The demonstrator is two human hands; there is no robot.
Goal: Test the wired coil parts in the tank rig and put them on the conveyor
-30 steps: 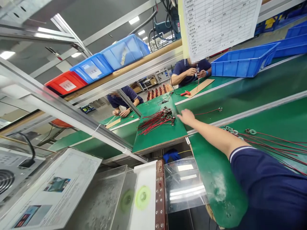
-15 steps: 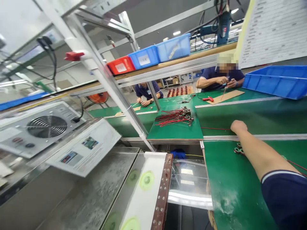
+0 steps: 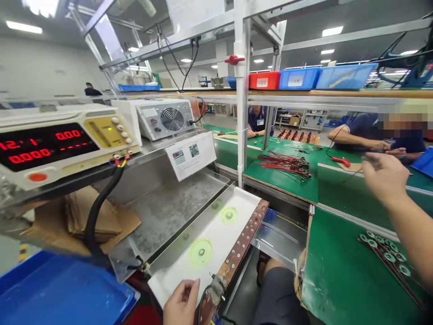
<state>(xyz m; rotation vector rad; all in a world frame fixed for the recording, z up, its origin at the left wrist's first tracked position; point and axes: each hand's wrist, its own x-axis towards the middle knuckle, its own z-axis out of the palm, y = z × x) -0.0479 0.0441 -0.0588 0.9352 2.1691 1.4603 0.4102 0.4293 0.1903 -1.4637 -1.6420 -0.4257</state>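
My right hand (image 3: 387,178) is raised over the green bench on the right, slightly blurred, its fingers pinched together. A thin wire (image 3: 352,176) trails leftward from its fingertips, and a small dark part shows at the tips. Below it, several ring-shaped parts with red wires (image 3: 389,253) lie on the green bench top. At the bottom, my left hand (image 3: 181,302) is closed, thumb against curled fingers; whatever it may hold is hidden. It is beside the white plate (image 3: 216,239) with yellow-green circles and close to the brown strip (image 3: 241,239) with metal studs.
A meter with red digits (image 3: 50,144) stands left, above a blue tray (image 3: 57,293). More red-wired parts (image 3: 284,164) lie on a green board. A white upright post (image 3: 239,90) rises mid-view. Co-workers sit across the bench, one close to my right hand (image 3: 387,178).
The view has swung left and levelled. My left hand has come into view at the bottom. My right hand has lifted above the bench with the wire, showing more ring-shaped parts beneath.
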